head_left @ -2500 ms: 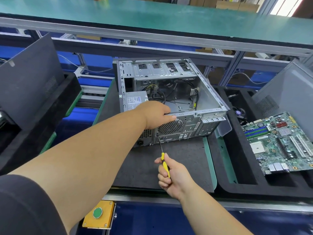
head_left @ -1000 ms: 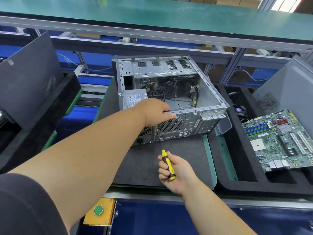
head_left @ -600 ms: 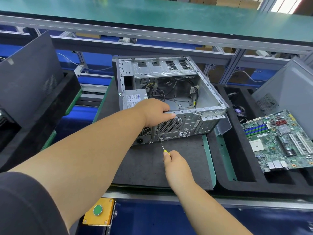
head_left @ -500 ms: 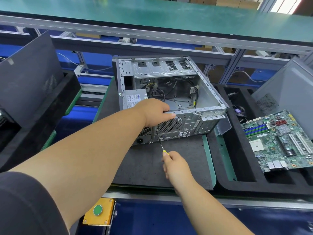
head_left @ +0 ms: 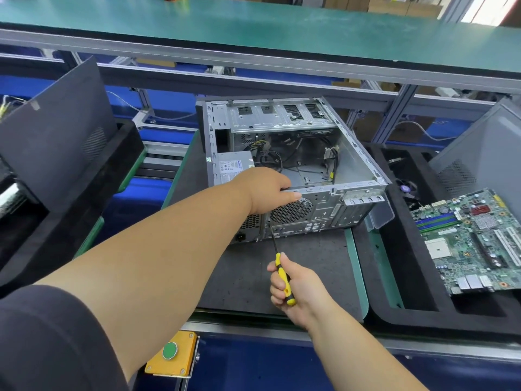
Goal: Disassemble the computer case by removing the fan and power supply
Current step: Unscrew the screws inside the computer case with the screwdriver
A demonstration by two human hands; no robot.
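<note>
Open computer case (head_left: 284, 142) lying on its side on a dark foam mat (head_left: 248, 277), left hand (head_left: 266, 190) gripping the case's near top edge beside the power supply (head_left: 232, 166), fingers curling over the rim, right hand (head_left: 296, 283) in front of the case clamping a yellow-handled screwdriver (head_left: 283, 277), tip touching the rear panel below the fan grille (head_left: 291, 211), motherboard (head_left: 473, 238) resting right of the case

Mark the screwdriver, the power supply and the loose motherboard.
screwdriver (head_left: 284, 283): head view, on the yellow handle in the right hand's grip.
power supply (head_left: 231, 166): head view, on its label side inside the case.
motherboard (head_left: 473, 241): head view, on the middle of the green board.
</note>
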